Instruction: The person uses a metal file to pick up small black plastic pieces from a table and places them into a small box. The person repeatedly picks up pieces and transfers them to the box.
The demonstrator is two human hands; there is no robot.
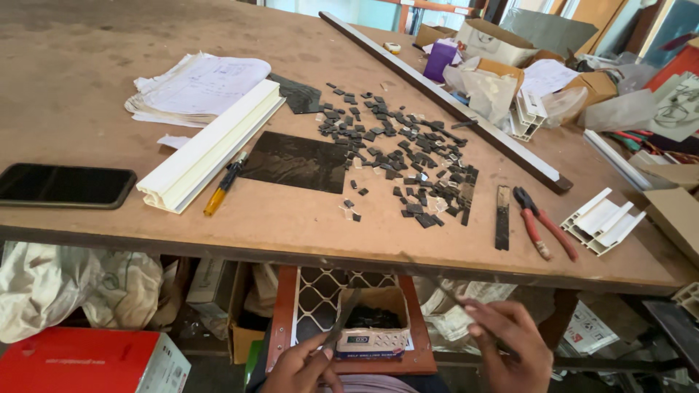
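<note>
- We see our left hand [300,370] pinching a thin dark strip [342,324] below the surface's [291,225] near edge.
- Our right hand [510,349] closes on the strip's blurred far end.
- Small black plastic squares [404,156] lie mid-surface.

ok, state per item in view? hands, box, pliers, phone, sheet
left hand: gripping a thin dark strip
right hand: pinching a thin strip, blurred
small box: open, dark pieces inside
red pliers: flat on table, jaws shut
phone: screen dark, flat on table
black sheet: flat
black chips: scattered loose
</note>
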